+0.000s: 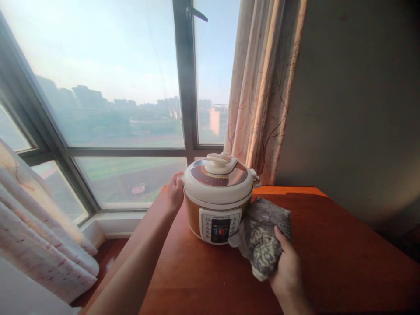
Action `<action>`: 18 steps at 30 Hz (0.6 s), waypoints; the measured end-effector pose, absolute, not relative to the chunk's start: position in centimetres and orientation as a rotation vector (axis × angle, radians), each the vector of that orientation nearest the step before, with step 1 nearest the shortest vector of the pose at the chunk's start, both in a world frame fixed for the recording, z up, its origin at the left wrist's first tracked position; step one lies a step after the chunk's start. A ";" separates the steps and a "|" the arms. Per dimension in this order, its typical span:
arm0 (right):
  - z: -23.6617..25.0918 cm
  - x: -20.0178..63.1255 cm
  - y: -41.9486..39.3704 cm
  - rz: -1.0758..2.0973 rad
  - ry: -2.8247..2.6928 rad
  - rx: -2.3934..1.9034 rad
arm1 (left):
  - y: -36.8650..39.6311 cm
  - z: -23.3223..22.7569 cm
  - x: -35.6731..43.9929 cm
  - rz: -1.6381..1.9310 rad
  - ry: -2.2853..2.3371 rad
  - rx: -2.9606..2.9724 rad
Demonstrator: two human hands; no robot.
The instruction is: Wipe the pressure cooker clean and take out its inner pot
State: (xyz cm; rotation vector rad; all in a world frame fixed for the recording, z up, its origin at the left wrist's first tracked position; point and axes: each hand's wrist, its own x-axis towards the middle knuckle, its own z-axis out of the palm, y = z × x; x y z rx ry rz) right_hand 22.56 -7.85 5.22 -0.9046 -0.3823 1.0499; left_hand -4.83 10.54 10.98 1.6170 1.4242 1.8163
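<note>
An electric pressure cooker (217, 197) with a white lid, bronze top and front control panel stands on a reddish wooden table (328, 245). My left hand (175, 192) rests flat against the cooker's left side, by the lid rim. My right hand (287, 267) grips a grey patterned cloth (264, 236), whose upper part lies against the cooker's right side.
A large window (131, 87) with a dark frame fills the back, and a patterned curtain (262, 87) hangs right of it behind the cooker. A grey wall (361, 109) borders the table on the right. Another curtain (39, 227) hangs at lower left, past the table's left edge.
</note>
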 end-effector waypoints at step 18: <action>2.3 24.1 -5.4 0.657 -2.257 -0.705 | 10.7 10.9 -4.7 1.855 1.422 1.551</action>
